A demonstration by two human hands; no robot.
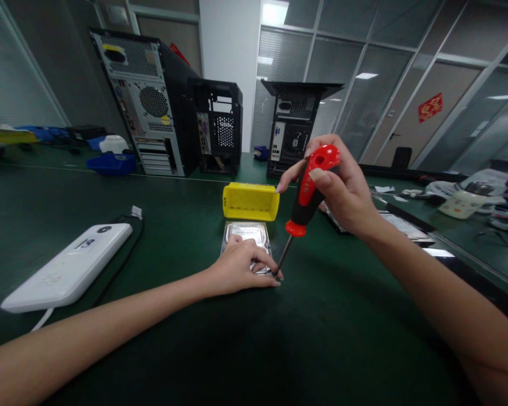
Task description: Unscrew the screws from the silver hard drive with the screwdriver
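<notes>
A silver hard drive (pixel 248 229) lies flat on the green table, partly covered by my left hand (pixel 241 265). The fingers of that hand curl over the drive, with thumb and forefinger close together at its near right corner. My right hand (pixel 342 189) is closed round the red and black handle of a screwdriver (pixel 307 192), which leans with its top to the right. Its metal shaft runs down to that corner, where the tip meets my left fingertips. Whether a screw sits under the tip is too small to tell.
A yellow bin (pixel 251 203) stands right behind the drive. To the left lies a white power bank (pixel 71 265) with cables. Computer cases (pixel 146 101) line the back, near a blue bin (pixel 112 163). More drives (pixel 402 225) and a cream kettle (pixel 465 200) are at right.
</notes>
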